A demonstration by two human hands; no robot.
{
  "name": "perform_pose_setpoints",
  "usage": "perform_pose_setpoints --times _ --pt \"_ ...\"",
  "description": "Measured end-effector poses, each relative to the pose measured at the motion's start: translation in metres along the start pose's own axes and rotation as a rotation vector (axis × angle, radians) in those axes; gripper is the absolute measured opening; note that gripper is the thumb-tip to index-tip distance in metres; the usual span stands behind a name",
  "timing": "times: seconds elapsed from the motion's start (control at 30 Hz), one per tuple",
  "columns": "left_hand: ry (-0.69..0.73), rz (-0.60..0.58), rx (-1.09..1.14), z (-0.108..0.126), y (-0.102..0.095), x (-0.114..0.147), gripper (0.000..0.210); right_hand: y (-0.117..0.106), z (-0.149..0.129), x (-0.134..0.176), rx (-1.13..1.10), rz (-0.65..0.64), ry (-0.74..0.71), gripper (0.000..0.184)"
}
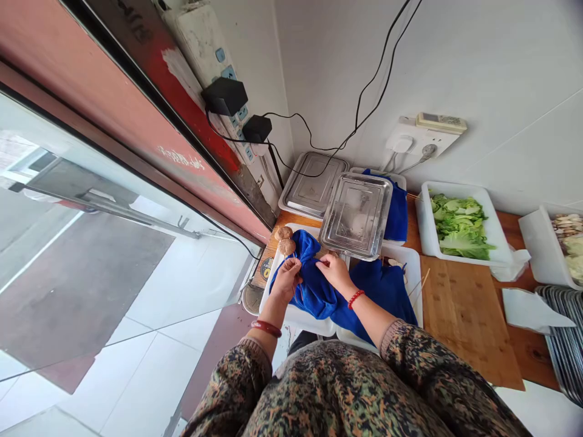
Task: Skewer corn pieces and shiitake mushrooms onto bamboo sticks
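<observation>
My left hand (286, 280) is closed around thin sticks whose tops carry brown mushroom caps (286, 246). These mushroom skewers point away from me, over the left edge of a white tub (325, 328). A bunched blue cloth (314, 291) lies across that tub, just right of my left hand. With thumb and forefinger together, my right hand (336, 272) pinches the cloth near its upper fold. Whatever lies beneath the cloth is mostly hidden. Another blue cloth (376, 291) covers part of the neighbouring white tub, where a few stick ends and some dark-edged pieces show.
A steel lid (357, 215) rests tilted on the tubs ahead, near another lidded tray (314, 179). To the right are a tub of lettuce (460, 224), a wooden board (469, 315) and stacked plates (565, 346). Black cables (355, 130) hang behind; a glass door (113, 291) borders the left.
</observation>
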State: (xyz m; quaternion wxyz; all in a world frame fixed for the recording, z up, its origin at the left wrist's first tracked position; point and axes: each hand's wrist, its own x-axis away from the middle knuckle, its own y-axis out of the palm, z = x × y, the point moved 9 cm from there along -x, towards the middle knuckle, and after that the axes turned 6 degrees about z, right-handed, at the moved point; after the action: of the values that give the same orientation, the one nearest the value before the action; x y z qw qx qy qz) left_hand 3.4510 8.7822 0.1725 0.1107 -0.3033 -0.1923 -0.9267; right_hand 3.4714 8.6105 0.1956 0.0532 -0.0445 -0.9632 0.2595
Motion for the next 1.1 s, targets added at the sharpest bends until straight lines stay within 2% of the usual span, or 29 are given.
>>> perform_pose_setpoints --times 0.13,0.3,0.47,0.57,0.7,0.9,1.0,1.1 --pt "0.010 0.000 0.000 -0.002 0.003 0.000 0.037 -0.022 -0.004 0.010 -0.058 0.097 0.007 0.015" --pt "0.008 -0.003 -0.019 -0.003 0.008 -0.002 0.037 -0.033 -0.006 0.022 -0.170 0.077 0.015 0.025" --pt "0.004 0.006 -0.050 -0.004 0.007 -0.002 0.039 -0.045 -0.012 0.019 -0.213 0.118 -0.009 0.031" --pt "0.023 0.021 -0.080 -0.003 0.006 -0.001 0.037 -0.056 -0.018 0.019 -0.181 0.157 -0.084 0.037" --pt "0.106 0.067 -0.120 0.013 0.008 -0.002 0.031 -0.060 -0.025 0.031 -0.005 0.137 -0.264 0.047" --pt "0.267 0.119 -0.226 0.053 0.013 -0.027 0.026 -0.057 -0.010 0.043 0.070 0.143 -0.304 0.048" --pt "0.297 0.139 -0.296 0.055 0.011 -0.041 0.023 -0.057 -0.009 0.041 0.085 0.122 -0.304 0.046" --pt "0.312 0.171 -0.332 0.049 0.007 -0.049 0.026 -0.069 -0.010 0.039 0.087 0.183 -0.277 0.043"
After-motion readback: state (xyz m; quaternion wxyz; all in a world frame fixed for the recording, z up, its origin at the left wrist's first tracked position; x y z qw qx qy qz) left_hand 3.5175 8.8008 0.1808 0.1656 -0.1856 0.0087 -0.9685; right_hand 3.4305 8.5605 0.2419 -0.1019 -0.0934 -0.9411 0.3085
